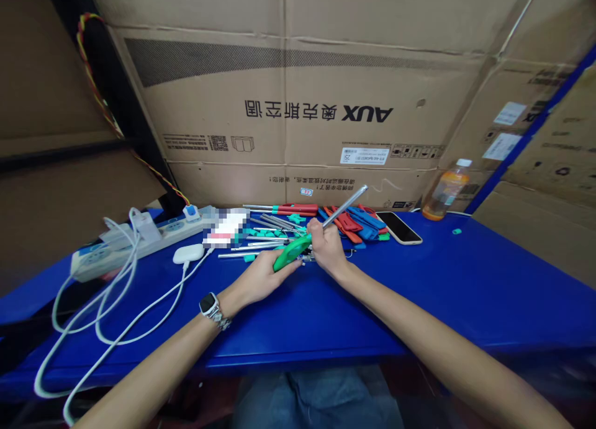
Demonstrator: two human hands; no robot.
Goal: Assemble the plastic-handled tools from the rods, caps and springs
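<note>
A big brown cardboard sheet (pixel 279 69) stands behind a wide blue table (pixel 465 292). On the table's left side lies a long white power strip (pixel 177 230). In the back middle are red and blue handles (pixel 342 221), with thin silver tubes (pixel 233 256) to their left. The person's left hand (pixel 263 274) grips the green end of a long tool (pixel 291 253). The right hand (pixel 328 249) curls around the place where its silver tube begins. The tool is in front of the heap, its tube pointing up and to the right. A bottle (pixel 446 190) stands at the back right. A phone (pixel 400 228) lies nearer the handles. A little watch (pixel 208 303) sits on the left wrist.
</note>
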